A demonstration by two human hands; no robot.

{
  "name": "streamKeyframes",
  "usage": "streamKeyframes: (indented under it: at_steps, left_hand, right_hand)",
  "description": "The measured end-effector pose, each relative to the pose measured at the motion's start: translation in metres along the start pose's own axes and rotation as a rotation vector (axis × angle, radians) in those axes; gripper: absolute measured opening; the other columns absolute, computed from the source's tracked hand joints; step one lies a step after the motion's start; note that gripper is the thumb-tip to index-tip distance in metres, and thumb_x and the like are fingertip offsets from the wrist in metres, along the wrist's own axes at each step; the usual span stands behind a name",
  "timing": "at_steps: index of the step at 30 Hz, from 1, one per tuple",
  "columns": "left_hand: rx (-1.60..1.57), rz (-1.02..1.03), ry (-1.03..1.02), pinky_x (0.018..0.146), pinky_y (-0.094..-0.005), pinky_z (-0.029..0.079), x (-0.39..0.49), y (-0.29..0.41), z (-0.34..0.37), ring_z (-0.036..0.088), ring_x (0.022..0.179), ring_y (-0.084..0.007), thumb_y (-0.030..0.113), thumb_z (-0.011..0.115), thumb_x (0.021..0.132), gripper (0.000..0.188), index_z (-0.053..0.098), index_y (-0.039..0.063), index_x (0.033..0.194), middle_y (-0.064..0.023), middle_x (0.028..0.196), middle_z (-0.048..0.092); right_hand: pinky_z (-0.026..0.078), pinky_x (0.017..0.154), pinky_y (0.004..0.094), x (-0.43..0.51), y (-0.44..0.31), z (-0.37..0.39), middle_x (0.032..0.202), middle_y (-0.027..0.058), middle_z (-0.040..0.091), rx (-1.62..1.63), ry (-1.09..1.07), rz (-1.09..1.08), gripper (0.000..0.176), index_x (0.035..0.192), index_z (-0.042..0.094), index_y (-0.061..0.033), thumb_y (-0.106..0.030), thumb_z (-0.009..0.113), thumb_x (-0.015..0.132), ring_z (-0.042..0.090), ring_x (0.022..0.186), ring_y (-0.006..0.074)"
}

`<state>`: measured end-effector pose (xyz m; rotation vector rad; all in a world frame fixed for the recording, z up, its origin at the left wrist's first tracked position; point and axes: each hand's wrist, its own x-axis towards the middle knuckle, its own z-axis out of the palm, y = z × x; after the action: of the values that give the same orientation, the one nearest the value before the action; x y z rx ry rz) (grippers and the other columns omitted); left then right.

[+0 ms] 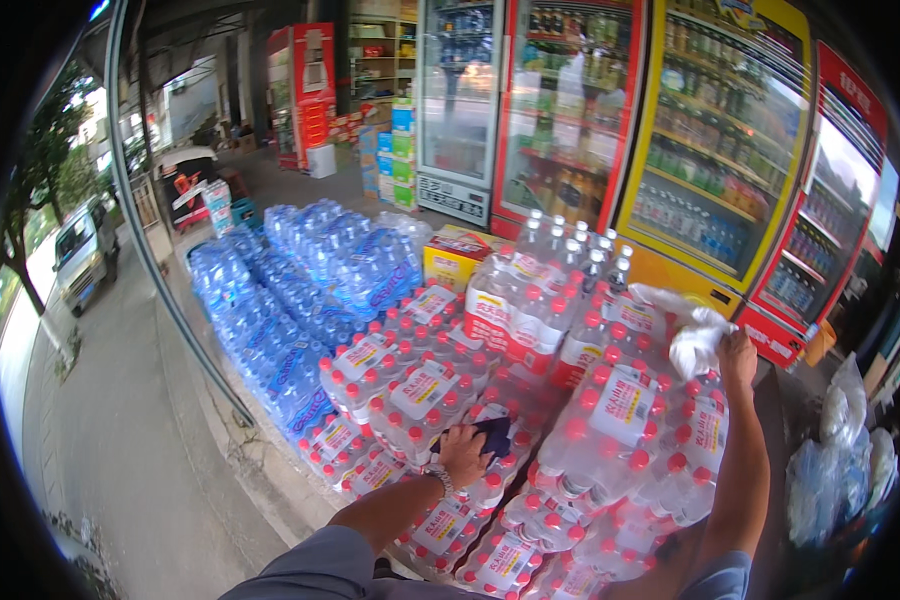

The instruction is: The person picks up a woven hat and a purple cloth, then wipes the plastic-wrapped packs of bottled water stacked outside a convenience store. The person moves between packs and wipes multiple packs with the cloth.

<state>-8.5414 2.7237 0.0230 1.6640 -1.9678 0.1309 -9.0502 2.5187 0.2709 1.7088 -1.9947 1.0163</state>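
My left hand (pixel 461 455), with a metal watch on the wrist, presses a dark cloth (pixel 495 437) against shrink-wrapped packs of red-capped water bottles (pixel 450 525). Part of the cloth is hidden under my fingers. At the right, my right hand (pixel 739 358) grips a crumpled white cloth or thin plastic bag (pixel 697 349); which of the two I cannot tell. It trails over the far edge of a taller stack of red-capped bottle packs (pixel 615 420). Larger bottles with red-and-white labels (pixel 525 322) stand upright beyond my hands.
Blue-wrapped water packs (pixel 285 352) are piled at the left, near a metal pole (pixel 172 300). A yellow carton (pixel 457 255) and glass-door drink coolers (pixel 705 150) stand behind. Clear plastic bags (pixel 832 465) hang or lie at the right. A van (pixel 86 251) is on the road.
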Motion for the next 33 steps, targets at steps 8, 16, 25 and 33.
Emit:
streamKeyframes:
  at_steps: [8,16,25,33]
  left_hand:
    - [-0.141,0.011,0.079,0.093,-0.0565,0.043,0.012,-0.014,0.010,0.053,0.115,-0.0380,0.031,0.072,0.081,0.035,0.066,0.009,0.108,-0.0126,0.117,0.060]
    - [-0.214,0.069,-0.006,0.088,-0.0537,0.046,0.015,-0.030,0.004,0.056,0.100,-0.0404,0.027,0.072,0.082,0.031,0.063,0.002,0.100,-0.0176,0.106,0.060]
    - [-0.902,-0.409,-0.059,0.086,-0.0401,0.053,0.140,0.009,-0.058,0.069,0.094,-0.0225,0.041,0.064,0.098,0.045,0.069,-0.001,0.113,-0.0114,0.105,0.073]
    - [-0.620,0.362,0.032,0.105,-0.0443,0.045,0.330,0.133,-0.090,0.058,0.127,-0.0354,0.040,0.067,0.092,0.052,0.063,0.008,0.132,-0.0175,0.139,0.060]
  right_hand:
    - [0.051,0.098,0.0519,-0.084,-0.009,-0.038,0.135,0.0263,0.061,-0.065,-0.341,0.017,0.080,0.158,0.034,-0.0142,-0.032,0.071,0.089,0.062,0.120,0.0449]
    - [0.028,0.116,0.0623,-0.174,-0.049,-0.090,0.157,0.0217,0.040,-0.029,-0.358,0.026,0.083,0.159,0.034,-0.0156,-0.059,0.062,0.094,0.036,0.146,0.0413]
    - [0.031,0.115,0.0553,-0.181,-0.067,-0.098,0.149,0.0166,0.050,-0.110,-0.342,0.057,0.065,0.139,0.060,-0.0123,-0.062,0.056,0.097,0.043,0.140,0.0381]
    - [0.034,0.113,0.0547,-0.182,-0.068,-0.098,0.146,0.0160,0.053,-0.112,-0.279,0.030,0.060,0.130,0.066,-0.0115,-0.059,0.058,0.096,0.045,0.138,0.0371]
